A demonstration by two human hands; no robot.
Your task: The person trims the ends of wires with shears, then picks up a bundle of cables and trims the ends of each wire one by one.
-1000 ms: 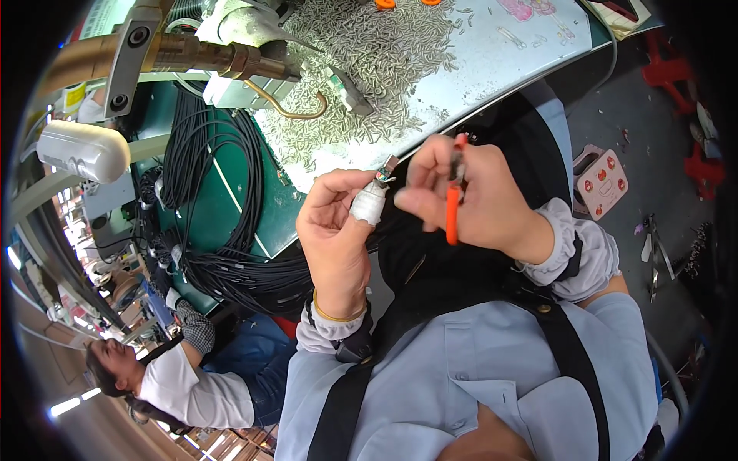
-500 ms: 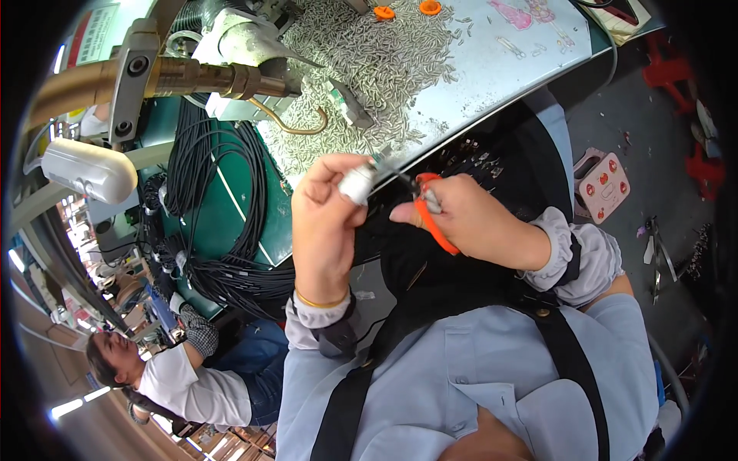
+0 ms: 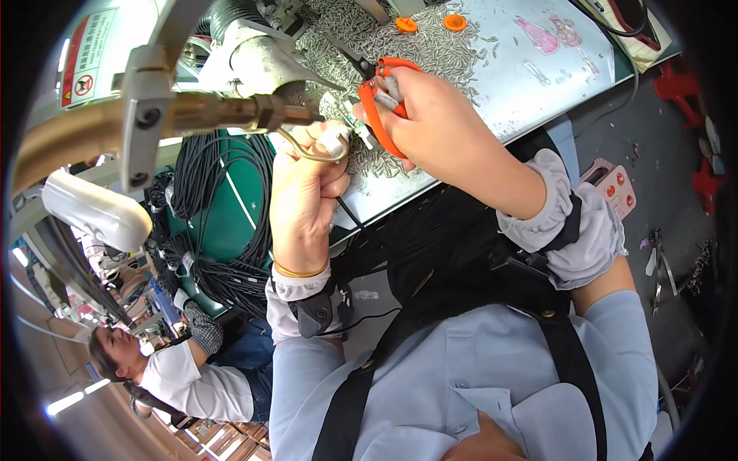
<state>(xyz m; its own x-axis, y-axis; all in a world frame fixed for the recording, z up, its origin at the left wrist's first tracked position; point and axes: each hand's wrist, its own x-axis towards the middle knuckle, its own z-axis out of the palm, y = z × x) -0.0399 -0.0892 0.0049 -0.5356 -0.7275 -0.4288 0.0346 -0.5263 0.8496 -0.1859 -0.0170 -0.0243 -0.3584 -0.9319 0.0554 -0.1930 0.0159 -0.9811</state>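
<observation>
Orange-handled scissors (image 3: 368,104) have moved inside the table edge (image 3: 553,116).

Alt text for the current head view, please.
A person's right hand holds orange-handled cutters over a bench strewn with small silvery pieces. The left hand, thumb wrapped in white, grips a black cable near a bent metal tube.

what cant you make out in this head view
In the head view:
- Black cable: its upper end is hidden by the left hand and the curved tube crossing in front.
- Cutters: part of the handles is covered by the right hand.
- Pellets: too small and crowded to count.
- Hose: cut off by the upper edge.
</observation>
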